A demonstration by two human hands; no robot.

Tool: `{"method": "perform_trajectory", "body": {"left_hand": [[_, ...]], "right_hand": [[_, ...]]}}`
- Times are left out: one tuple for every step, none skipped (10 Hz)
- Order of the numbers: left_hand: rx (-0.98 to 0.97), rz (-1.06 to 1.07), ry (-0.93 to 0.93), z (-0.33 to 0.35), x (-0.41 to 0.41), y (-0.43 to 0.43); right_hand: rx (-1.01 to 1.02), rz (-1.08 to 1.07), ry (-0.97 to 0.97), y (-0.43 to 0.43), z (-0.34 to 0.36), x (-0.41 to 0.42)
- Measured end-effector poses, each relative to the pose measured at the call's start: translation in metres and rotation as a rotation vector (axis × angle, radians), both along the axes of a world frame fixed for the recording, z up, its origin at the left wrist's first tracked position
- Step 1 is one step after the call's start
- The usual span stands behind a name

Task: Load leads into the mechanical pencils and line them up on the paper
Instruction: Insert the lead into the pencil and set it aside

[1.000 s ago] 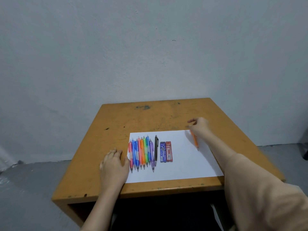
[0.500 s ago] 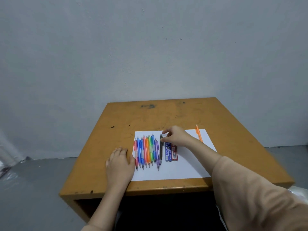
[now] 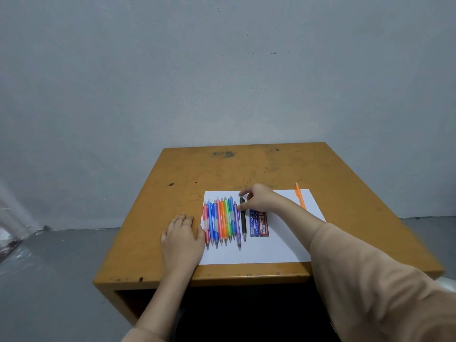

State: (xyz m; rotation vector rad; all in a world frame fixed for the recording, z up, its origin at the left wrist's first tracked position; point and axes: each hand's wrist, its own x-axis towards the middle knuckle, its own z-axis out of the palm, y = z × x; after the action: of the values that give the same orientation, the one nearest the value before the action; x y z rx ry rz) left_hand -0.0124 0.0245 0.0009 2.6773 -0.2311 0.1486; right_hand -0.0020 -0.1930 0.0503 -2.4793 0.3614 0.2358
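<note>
Grey wall, worn bench | left hand spread flat at paper edge, likely steadying | right hand pinches black pencil top, centre frame, beside lead cases, probably for loading.

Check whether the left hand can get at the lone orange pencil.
Probably not: the left hand rests flat at the paper's left edge, and the right arm crosses the paper between it and the lone orange pencil.

Right hand, apparently, onto black pencil
</note>
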Motion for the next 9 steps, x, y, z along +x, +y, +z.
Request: {"method": "perform_trajectory", "body": {"left_hand": [[0.003,0.001,0.005,0.0,-0.001,0.001],[-0.001,-0.002,0.004,0.001,-0.001,0.001],[-0.004,-0.002,0.004,0.001,-0.001,0.0],[-0.003,-0.003,0.005,0.0,-0.001,0.0],[-0.003,0.001,0.006,0.0,0.0,0.0],[-0.004,0.002,0.005,0.0,-0.001,0.0],[-0.005,0.003,0.002,0.0,-0.001,0.001],[-0.004,0.002,0.003,0.001,-0.001,0.0],[-0.009,0.001,-0.002,0.001,-0.001,0.001]], "right_hand": [[0.033,-0.011,-0.02,0.001,0.001,0.001],[0.068,-0.036,-0.073,0.002,0.0,0.003],[0.06,-0.06,-0.086,0.004,-0.002,0.001],[0.014,-0.051,-0.082,0.004,-0.003,-0.001],[0.005,-0.045,-0.072,0.004,-0.002,0.0],[0.021,-0.062,-0.062,0.005,0.0,0.0],[0.097,-0.109,-0.075,0.005,0.002,-0.001],[0.24,-0.171,-0.124,0.005,0.005,-0.004],[0.386,-0.219,-0.224,0.007,0.009,-0.01]]}}
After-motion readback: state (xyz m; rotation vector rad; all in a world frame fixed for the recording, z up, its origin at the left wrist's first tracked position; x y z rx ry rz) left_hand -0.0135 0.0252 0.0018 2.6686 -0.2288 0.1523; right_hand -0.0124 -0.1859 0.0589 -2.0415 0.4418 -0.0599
